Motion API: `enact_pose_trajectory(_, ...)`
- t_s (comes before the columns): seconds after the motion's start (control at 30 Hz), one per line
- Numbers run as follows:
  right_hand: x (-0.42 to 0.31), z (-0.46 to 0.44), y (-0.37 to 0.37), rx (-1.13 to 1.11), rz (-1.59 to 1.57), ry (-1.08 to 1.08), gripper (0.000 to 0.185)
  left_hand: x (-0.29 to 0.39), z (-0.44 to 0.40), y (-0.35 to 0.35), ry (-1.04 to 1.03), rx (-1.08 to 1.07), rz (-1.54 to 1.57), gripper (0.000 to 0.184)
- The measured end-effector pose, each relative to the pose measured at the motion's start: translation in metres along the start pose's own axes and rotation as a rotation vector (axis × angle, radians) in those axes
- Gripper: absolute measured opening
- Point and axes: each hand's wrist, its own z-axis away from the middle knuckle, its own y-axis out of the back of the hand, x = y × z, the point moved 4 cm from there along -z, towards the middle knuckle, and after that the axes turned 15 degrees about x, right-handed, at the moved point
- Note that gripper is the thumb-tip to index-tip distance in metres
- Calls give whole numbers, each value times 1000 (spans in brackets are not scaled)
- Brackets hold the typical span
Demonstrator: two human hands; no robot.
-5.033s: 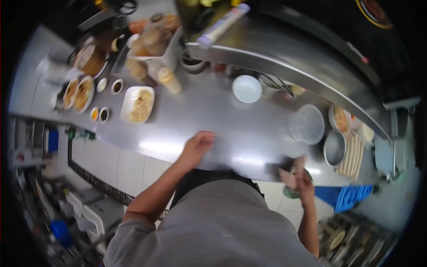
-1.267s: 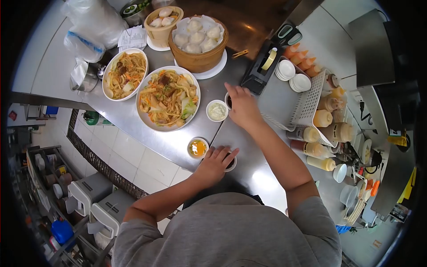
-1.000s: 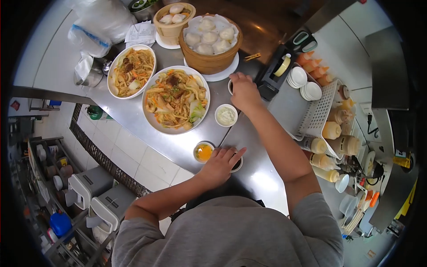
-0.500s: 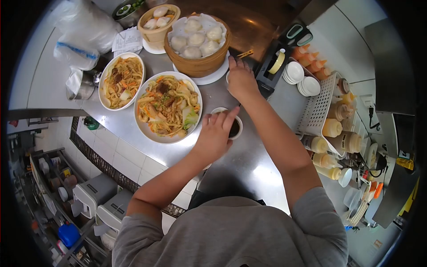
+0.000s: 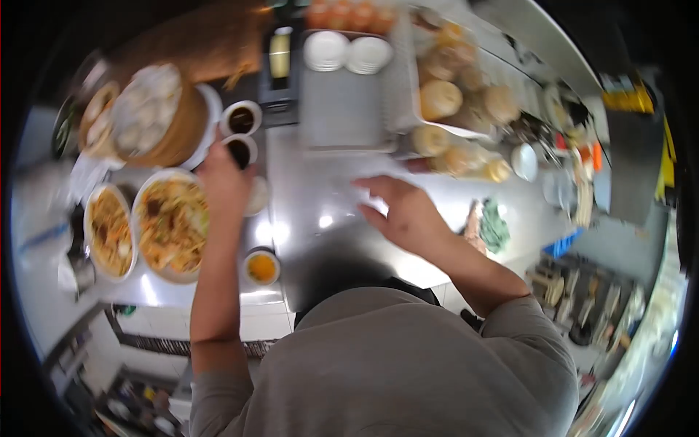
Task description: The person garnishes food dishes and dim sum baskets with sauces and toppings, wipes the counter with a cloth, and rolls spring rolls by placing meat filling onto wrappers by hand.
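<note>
My left hand (image 5: 224,175) is at a small cup of dark sauce (image 5: 239,151), beside the bamboo steamer; motion smears its fingers. A second cup of dark sauce (image 5: 241,119) stands just behind that one. My right hand (image 5: 393,207) hangs over the bare metal counter (image 5: 313,207), fingers apart and holding nothing. A pale cup (image 5: 257,197) is partly hidden by my left wrist. Nearer my body sits a cup with orange-yellow contents (image 5: 262,267). To the left are a round plate of noodles (image 5: 173,226) and an oval one (image 5: 111,231).
A large bamboo steamer (image 5: 164,120) of dumplings stands at back left. Behind are a tape dispenser (image 5: 280,65), a tray (image 5: 344,109) with stacked white dishes (image 5: 326,49), and a basket of sauce bottles (image 5: 440,100). A green cloth (image 5: 494,226) lies at right.
The view has swung to the right. My left hand has reached farther back to the dark sauce cups, now side by side. My right hand has left the cup and moved right, over the counter.
</note>
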Motion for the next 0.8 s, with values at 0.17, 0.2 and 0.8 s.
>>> enact_pose_trajectory(0.17,117,122,59,-88,306,-677,36,0,-1,-6,34,4,-259,102)
enact_pose_trajectory(0.2,141,136,81,-17,426,-828,43,-1,-1,-7,42,-7,-252,103)
enact_pose_trajectory(0.8,34,28,-139,274,132,296,56,25,107,52,-74,215,197,65)
